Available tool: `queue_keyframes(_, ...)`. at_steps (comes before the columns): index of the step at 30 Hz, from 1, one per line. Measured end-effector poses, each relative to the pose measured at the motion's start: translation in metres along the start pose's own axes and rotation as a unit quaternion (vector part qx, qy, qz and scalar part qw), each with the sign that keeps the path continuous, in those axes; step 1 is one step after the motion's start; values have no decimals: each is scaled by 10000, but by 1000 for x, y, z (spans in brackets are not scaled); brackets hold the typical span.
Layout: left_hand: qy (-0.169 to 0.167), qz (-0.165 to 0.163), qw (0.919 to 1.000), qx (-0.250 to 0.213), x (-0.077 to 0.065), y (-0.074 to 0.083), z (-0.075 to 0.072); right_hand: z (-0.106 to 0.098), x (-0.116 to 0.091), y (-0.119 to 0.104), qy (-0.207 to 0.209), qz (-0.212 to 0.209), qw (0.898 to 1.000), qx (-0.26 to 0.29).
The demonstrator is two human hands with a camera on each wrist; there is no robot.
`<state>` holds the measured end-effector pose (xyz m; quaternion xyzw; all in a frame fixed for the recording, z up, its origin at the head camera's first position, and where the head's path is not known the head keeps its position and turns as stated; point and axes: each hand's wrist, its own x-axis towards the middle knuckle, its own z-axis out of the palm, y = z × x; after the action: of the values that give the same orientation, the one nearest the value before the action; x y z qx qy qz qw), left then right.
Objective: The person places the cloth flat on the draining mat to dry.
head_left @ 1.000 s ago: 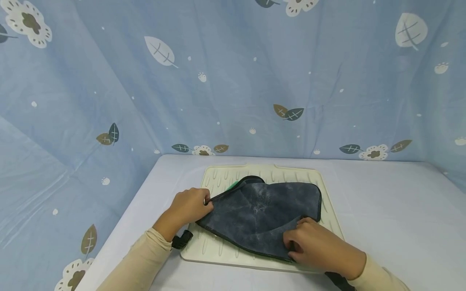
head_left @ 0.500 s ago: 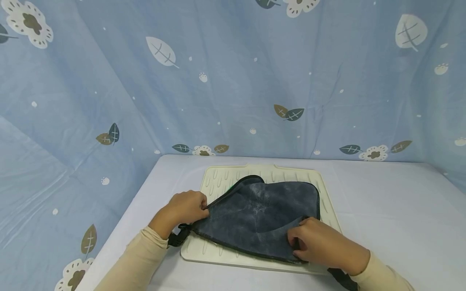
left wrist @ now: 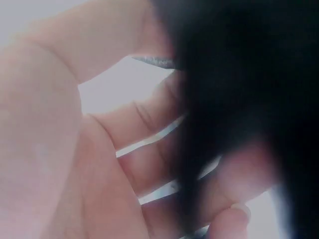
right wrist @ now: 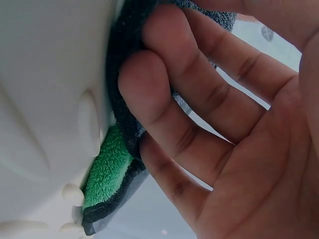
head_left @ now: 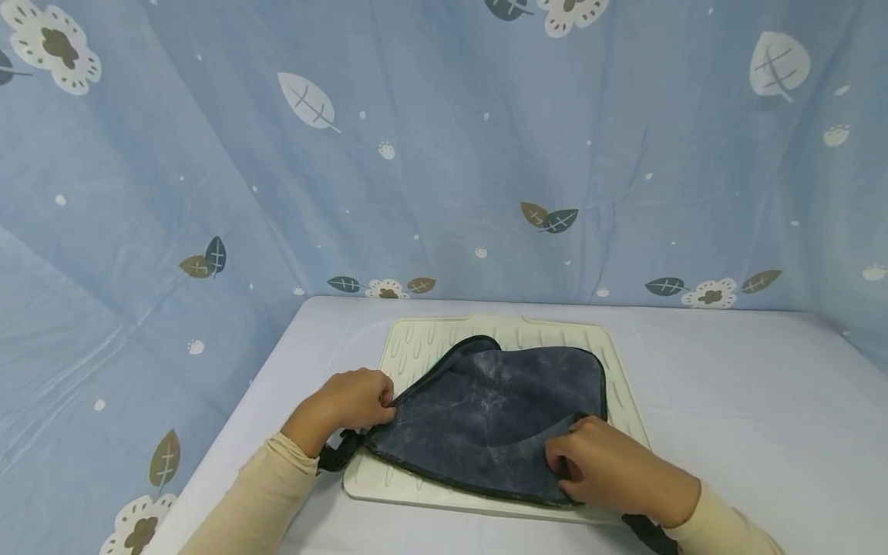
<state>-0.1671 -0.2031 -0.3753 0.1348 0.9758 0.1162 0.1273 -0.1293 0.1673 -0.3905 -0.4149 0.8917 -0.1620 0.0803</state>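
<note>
A dark grey cloth (head_left: 492,416) with black edging lies rumpled, its far left edge folded up. My left hand (head_left: 354,401) pinches the cloth's left edge. My right hand (head_left: 603,466) grips its near right part, with the fingers curled on the fabric. In the right wrist view, a green terry underside (right wrist: 110,167) shows below my right hand's fingers, next to the board. Beneath the cloth is a cream ridged draining board (head_left: 409,343). Dark blurred fabric (left wrist: 239,74) hides part of my left fingers in the left wrist view.
White cloth covers the table (head_left: 749,401) around the board. Behind and to the left hangs a blue curtain (head_left: 444,177) with leaf and flower prints. A black strap (head_left: 340,455) sits at my left wrist, and another (head_left: 650,532) at my right.
My left hand has shifted slightly left and nearer, drawing the cloth's left edge with it. The green patch by the far left fold has nearly gone from sight. My right hand has barely moved.
</note>
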Motion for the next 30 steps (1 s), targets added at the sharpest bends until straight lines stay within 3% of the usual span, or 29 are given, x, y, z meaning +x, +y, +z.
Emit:
queue_keyframes(3, 23, -52, 10000, -82, -1, 0, -8, 0, 0, -1, 11, 18, 10000, -56)
queue_keyframes(7, 390, -53, 9987, -330, -1, -1, -24, 1, 2, -1, 93, 0, 9999, -72)
queue_keyframes(11, 762, 211, 9966, -249, 6, 7, -44, 2, 2, -1, 130, -58, 9999, -70)
queue_keyframes(15, 910, 508, 9946, 16, 20, 24, -58, 3, 1, -1, 128, -53, 9998, -146)
queue_keyframes(24, 697, 917, 9926, 380, 69, 61, -52, 1, 1, -1, 144, -44, 9997, -181)
queue_keyframes(30, 401, 868, 9949, 316, 97, 74, -41, 0, 1, -2, 193, -143, 9996, -158)
